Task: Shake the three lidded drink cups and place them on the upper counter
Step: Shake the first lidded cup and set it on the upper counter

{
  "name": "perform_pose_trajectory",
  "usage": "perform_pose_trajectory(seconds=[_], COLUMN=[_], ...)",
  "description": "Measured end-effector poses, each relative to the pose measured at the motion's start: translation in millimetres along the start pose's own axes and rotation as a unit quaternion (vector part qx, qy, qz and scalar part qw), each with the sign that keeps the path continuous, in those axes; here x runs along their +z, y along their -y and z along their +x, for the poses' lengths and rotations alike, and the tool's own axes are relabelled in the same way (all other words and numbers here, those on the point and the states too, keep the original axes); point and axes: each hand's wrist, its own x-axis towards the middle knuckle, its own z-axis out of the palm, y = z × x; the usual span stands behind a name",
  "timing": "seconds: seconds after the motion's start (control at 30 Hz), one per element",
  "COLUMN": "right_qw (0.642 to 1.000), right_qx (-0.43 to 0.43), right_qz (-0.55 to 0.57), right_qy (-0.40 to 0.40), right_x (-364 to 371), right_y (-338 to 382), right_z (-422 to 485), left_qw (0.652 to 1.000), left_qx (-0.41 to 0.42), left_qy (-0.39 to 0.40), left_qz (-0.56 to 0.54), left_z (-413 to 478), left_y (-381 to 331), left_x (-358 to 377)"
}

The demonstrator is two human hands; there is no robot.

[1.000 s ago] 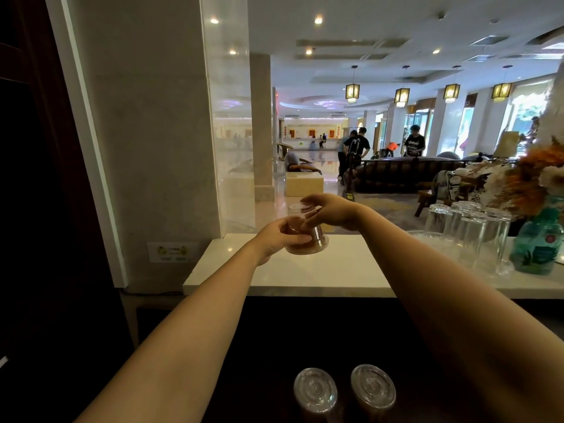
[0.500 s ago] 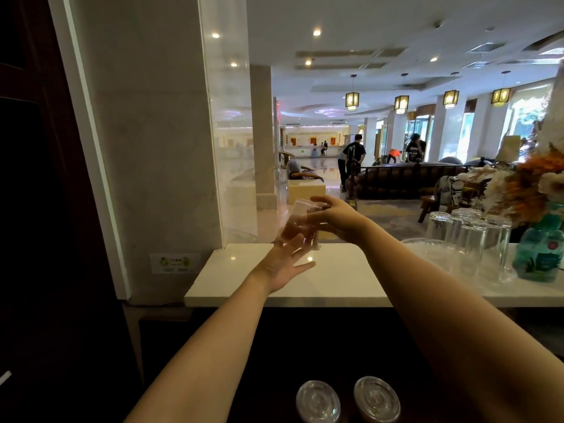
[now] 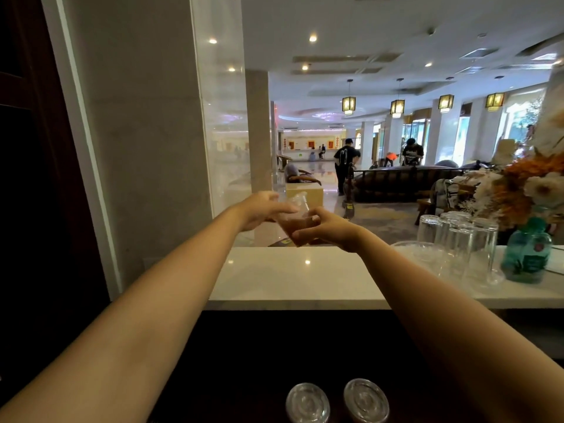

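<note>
Shaking of the first cup is the step in hand, by my reading: a clear lidded cup with brown drink in it is held tilted in the air above the far edge of the upper counter, touching nothing but the two hands. The other two lidded cups stand side by side on the dark lower surface at 6 o'clock, untouched, and nothing of the task stands on the upper counter yet.

Both forearms reach forward, converging on the cup. The left hand comes in from 9 o'clock with its fingers curled loosely over the cup's upper part. The right hand comes from 4 o'clock and grips the lower part, fingers closed around it.

The next move likely calls for righting the cup and setting it down on bare marble at about 6 o'clock of the hands, well apart from the upturned glasses and the teal bottle at 3 o'clock, then reaching down for a second cup.
</note>
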Motion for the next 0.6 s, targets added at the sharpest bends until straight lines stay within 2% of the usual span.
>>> perform_pose_trajectory(seconds=[0.1, 0.17, 0.27, 0.37, 0.6], right_qw=[0.998, 0.993, 0.989, 0.990, 0.988], right_qx=[-0.050, -0.071, -0.069, -0.064, -0.081], right_qz=[0.032, 0.081, 0.109, 0.110, 0.119], right_qy=[-0.009, -0.038, -0.071, -0.059, -0.060], right_x=[9.7, 11.5, 7.0, 1.2, -18.3], right_y=[0.2, -2.9, -4.6, -4.8, -3.1], right_z=[2.8, 6.2, 6.8, 5.2, 17.5], left_qw=[0.999, 0.998, 0.995, 0.997, 0.993], left_qx=[0.051, 0.065, 0.054, 0.039, 0.043], left_qy=[-0.001, -0.013, -0.034, -0.023, -0.052], left_qz=[0.016, -0.012, -0.078, -0.069, -0.094], left_z=[3.6, 3.7, 3.9, 3.9, 14.3], left_y=[-19.3, -21.6, -9.0, 0.2, -7.4], left_x=[13.6, 19.1, 16.1, 15.6, 17.8])
